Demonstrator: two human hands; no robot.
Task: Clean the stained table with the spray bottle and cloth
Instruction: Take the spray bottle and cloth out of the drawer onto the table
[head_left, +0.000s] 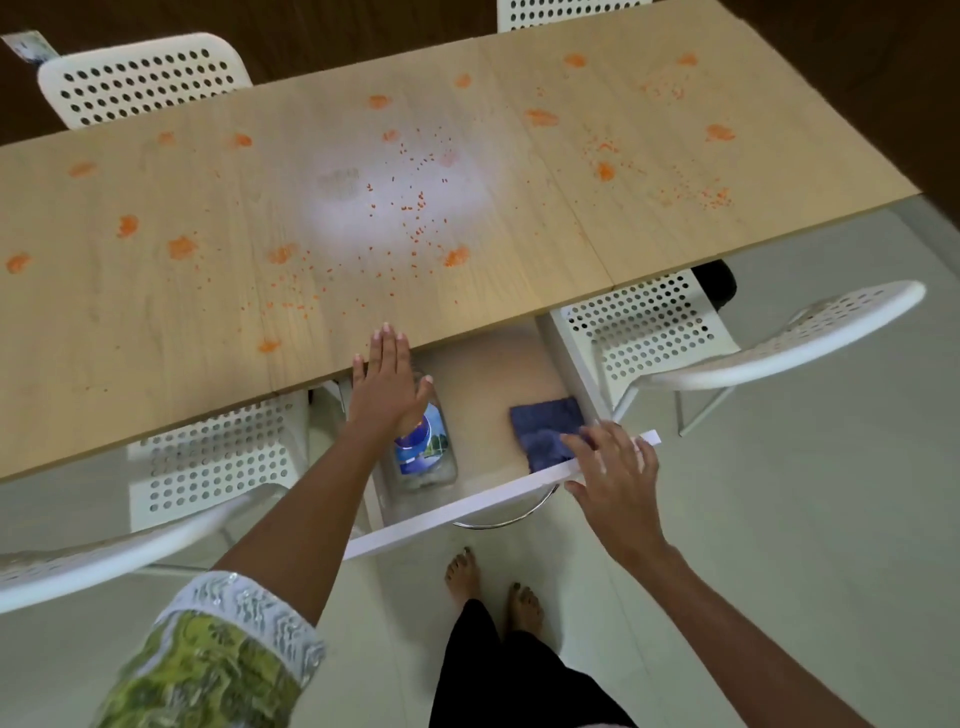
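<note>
Orange stains (182, 247) dot the long pale wooden surface (156, 332). Under its edge, a white drawer (467, 506) is pulled out. Inside lie the clear plastic spray bottle (423, 452) and the dark blue cloth (545, 428), well apart. The left hand (387, 387) is flat over the bottle with its grip spread. The right hand (613, 473) has spread fingers and touches the cloth and the drawer front, likely to take the cloth.
</note>
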